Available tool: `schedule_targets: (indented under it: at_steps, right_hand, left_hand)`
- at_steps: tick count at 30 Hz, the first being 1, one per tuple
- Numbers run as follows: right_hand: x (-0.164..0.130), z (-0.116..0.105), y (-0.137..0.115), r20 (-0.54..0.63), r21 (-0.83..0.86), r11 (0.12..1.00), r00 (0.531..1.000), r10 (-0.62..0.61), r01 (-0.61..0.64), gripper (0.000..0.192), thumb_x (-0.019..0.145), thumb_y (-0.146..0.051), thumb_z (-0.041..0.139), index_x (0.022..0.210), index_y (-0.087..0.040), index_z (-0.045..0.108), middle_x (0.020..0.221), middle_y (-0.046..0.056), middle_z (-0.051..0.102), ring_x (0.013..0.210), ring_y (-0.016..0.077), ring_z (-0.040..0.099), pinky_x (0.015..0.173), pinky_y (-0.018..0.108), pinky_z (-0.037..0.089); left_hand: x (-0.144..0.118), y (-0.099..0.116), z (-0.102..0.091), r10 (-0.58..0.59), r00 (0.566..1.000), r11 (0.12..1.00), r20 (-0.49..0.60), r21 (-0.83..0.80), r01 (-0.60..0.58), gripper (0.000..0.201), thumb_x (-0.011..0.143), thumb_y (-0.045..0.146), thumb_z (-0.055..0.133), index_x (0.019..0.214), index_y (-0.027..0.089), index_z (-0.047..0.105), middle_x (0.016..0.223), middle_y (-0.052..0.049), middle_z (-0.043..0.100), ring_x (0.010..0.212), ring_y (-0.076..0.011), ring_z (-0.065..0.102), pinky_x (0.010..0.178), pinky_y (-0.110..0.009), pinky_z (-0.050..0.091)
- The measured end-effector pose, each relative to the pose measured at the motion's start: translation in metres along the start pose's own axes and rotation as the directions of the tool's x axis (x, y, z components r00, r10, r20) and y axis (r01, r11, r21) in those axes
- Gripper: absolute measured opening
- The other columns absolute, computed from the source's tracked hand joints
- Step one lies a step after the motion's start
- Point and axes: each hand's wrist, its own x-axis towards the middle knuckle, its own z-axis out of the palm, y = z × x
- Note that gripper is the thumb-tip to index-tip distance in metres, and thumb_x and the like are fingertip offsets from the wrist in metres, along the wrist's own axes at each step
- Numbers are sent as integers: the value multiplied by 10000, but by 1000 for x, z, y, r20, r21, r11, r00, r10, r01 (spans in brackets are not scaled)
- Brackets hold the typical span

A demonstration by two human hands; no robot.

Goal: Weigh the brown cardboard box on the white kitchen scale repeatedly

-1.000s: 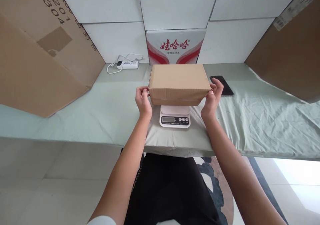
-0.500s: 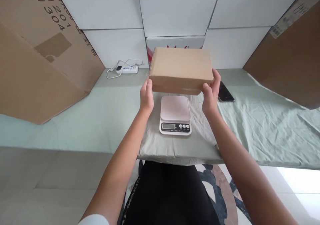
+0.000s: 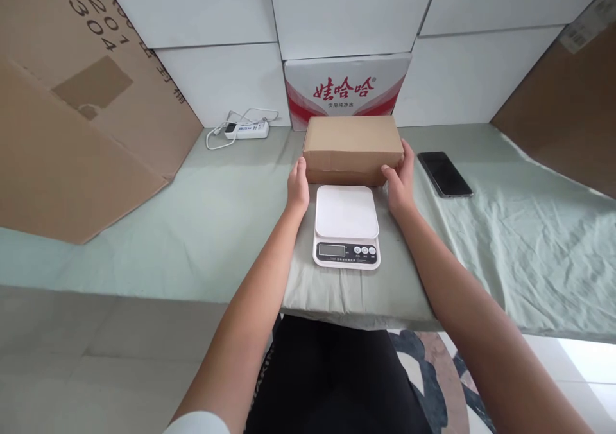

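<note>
Between my two hands is a closed brown cardboard box (image 3: pixel 353 142), low at the table's back, just behind the scale. My left hand (image 3: pixel 298 187) presses against its left front corner, thumb up. My right hand (image 3: pixel 400 176) grips the right end, with the thumb on the front face and the fingers round the side. In front of the box lies a white digital kitchen scale (image 3: pixel 346 225) with a bare platform, a blank-looking display and several round buttons. Whether the box rests fully on the cloth is hard to see.
A black phone (image 3: pixel 445 174) lies to the right on the green tablecloth (image 3: pixel 231 228). A white power strip (image 3: pixel 247 130) with a cable is at the back left. Behind stands a white and red carton (image 3: pixel 344 90). Large cardboard sheets (image 3: pixel 72 138) flank the table.
Both hands have lowered the box from above the scale's rear to the table's back, and the carton's red lettering now shows behind it. The view has shifted slightly.
</note>
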Motion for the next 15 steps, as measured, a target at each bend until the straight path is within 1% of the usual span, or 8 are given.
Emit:
schedule_targets:
  at_steps: [5,8,11,15]
  right_hand:
    - [-3,0,3,-20,6,999,999,48,-48,988,846,-810,741,1661,-373,393,1606,142,641,1476,420,640,1282,727,523]
    - [-5,-1,7,-18,18,998,998,55,-55,989,858,-797,731,1682,-389,367,1552,132,664,1388,402,680,1217,711,567]
    - [-5,-2,11,-14,14,999,999,36,-36,988,873,-786,715,1705,-403,343,1523,127,672,1354,391,691,1187,704,582]
    - [-4,-5,13,-41,50,994,994,98,-96,1011,838,-735,759,1692,-399,336,1533,135,654,1360,389,692,1201,711,579]
  left_hand:
    - [-1,-1,-1,-6,1000,1000,30,-26,7,810,1010,898,618,1497,270,768,1733,-137,692,1727,-364,553,1441,-536,452]
    - [0,-3,-3,5,1000,1000,11,-24,-5,848,1017,907,585,1539,258,745,1768,-143,660,1734,-355,544,1454,-514,431]
    - [2,-3,-5,-1,1000,1000,-25,-23,0,868,1016,916,567,1553,255,735,1800,-144,627,1755,-343,518,1474,-497,398]
    - [2,-2,-6,-19,998,1000,-52,-21,18,825,1041,880,559,1554,258,732,1824,-140,602,1777,-337,485,1500,-515,348]
